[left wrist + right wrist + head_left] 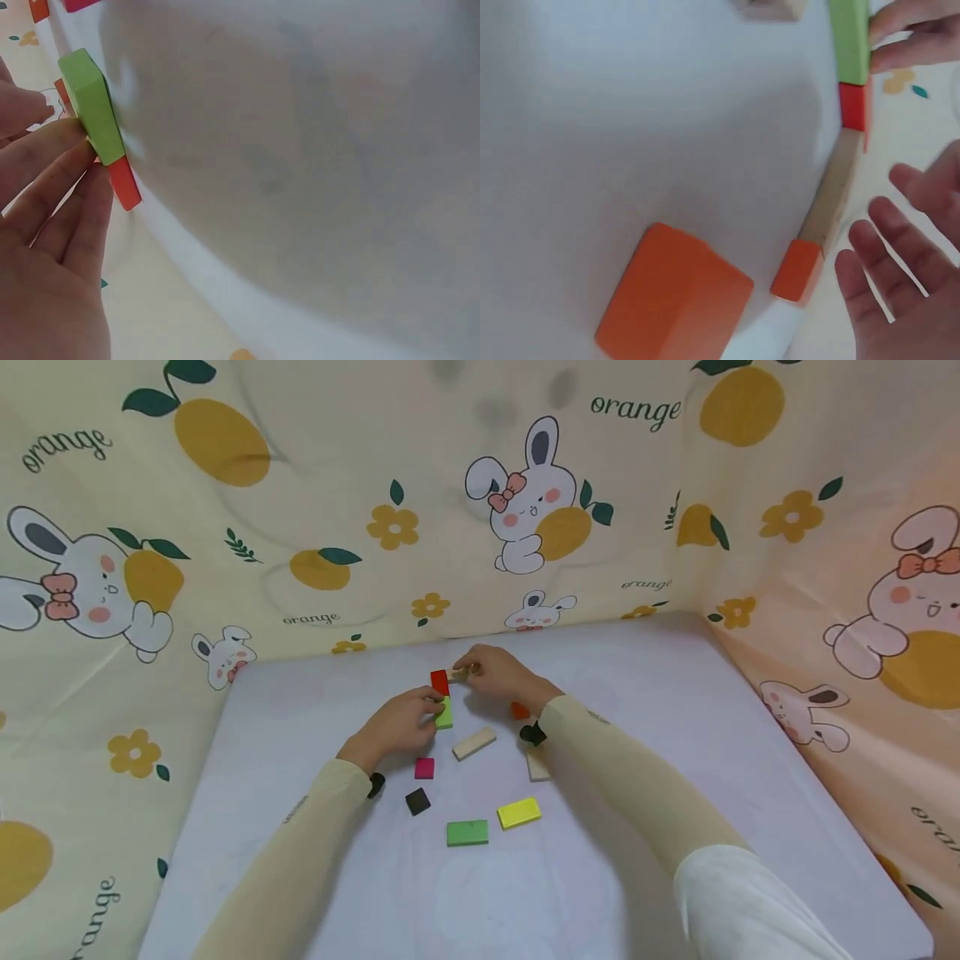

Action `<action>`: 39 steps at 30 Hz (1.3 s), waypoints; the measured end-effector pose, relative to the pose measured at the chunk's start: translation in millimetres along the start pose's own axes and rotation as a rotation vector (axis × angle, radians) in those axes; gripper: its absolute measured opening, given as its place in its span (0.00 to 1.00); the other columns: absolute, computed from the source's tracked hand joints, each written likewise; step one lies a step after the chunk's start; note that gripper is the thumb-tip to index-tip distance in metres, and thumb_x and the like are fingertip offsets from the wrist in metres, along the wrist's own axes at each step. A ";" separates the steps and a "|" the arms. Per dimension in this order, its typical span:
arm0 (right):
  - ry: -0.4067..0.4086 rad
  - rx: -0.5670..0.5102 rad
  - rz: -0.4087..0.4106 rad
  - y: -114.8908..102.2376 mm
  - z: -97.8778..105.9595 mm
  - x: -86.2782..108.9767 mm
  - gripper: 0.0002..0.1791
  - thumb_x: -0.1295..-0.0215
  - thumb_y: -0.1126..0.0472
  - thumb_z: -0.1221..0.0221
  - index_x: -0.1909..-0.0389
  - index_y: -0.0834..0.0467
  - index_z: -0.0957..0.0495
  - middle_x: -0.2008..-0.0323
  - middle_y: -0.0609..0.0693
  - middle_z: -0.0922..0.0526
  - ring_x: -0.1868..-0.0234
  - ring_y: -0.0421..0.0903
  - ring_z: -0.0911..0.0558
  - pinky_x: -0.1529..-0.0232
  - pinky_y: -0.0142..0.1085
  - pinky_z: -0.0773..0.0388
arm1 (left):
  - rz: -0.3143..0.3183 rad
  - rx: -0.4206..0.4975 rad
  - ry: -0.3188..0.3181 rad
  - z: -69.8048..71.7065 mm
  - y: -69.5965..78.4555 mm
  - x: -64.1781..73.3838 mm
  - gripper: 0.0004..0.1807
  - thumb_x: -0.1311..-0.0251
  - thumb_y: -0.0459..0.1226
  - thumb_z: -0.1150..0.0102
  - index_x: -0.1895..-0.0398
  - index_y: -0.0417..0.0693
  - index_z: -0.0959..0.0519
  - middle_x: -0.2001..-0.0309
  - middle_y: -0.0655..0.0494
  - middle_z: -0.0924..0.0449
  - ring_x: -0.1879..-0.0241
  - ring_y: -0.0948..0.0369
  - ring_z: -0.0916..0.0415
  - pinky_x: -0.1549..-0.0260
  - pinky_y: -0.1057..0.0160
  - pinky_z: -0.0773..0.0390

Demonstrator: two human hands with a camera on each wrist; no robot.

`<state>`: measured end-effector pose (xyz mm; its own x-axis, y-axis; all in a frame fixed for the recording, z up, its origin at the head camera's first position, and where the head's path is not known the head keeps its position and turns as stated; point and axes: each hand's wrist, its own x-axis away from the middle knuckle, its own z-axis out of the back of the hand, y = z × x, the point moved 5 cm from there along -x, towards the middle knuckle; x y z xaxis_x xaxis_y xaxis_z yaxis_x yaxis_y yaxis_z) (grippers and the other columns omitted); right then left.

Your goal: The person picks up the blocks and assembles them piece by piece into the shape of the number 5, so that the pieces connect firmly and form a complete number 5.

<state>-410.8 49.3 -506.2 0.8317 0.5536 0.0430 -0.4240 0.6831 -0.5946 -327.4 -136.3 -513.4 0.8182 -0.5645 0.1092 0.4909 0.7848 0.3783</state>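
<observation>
My left hand [401, 720] touches the side of a light green block [96, 109] with nearly straight fingertips. A red block [439, 682] adjoins the green one's far end. From the red block a plain wooden block [832, 191] runs off to the right, and a small orange block [798, 271] lies against its other end. My right hand [501, 675] is beside the wooden block. The right wrist view shows its fingers loosely extended, apart from the blocks and holding nothing. In the head view this hand hides most of the wooden block.
Nearer lie a wooden block [475, 744], a pink square [424, 768], a black square [417, 802], a green block [467, 832] and a yellow block [519, 812]. An orange block [671, 296] and another wooden piece [537, 766] lie by the right forearm. Printed cloth rises behind.
</observation>
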 end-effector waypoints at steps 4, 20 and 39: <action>0.083 -0.096 -0.022 -1.2 15.0 15.7 0.21 0.26 0.64 0.42 0.36 0.52 0.14 0.43 0.47 0.16 0.46 0.49 0.22 0.39 0.45 0.22 | 0.015 -0.014 0.001 1.1 0.6 -0.5 0.23 0.28 0.37 0.42 0.34 0.38 0.15 0.29 0.49 0.23 0.28 0.50 0.29 0.26 0.48 0.32; -0.056 -0.045 0.086 -9.9 7.2 70.9 0.22 0.28 0.64 0.41 0.35 0.55 0.15 0.32 0.52 0.20 0.32 0.54 0.24 0.31 0.53 0.25 | 0.017 -0.089 0.012 3.9 -5.7 -1.8 0.21 0.28 0.39 0.41 0.36 0.47 0.12 0.25 0.47 0.28 0.24 0.49 0.34 0.24 0.48 0.35; -0.212 0.127 0.115 -19.0 -31.1 77.9 0.19 0.29 0.60 0.29 0.39 0.48 0.12 0.41 0.43 0.16 0.41 0.44 0.22 0.35 0.42 0.23 | -0.033 -0.025 -0.013 5.5 -7.4 -6.5 0.22 0.30 0.38 0.42 0.37 0.42 0.13 0.26 0.47 0.24 0.25 0.48 0.30 0.24 0.47 0.34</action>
<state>-326.8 64.7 -516.5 0.6872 0.7095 0.1561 -0.5642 0.6566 -0.5005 -338.0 -139.9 -511.8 0.7979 -0.5929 0.1088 0.5247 0.7719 0.3589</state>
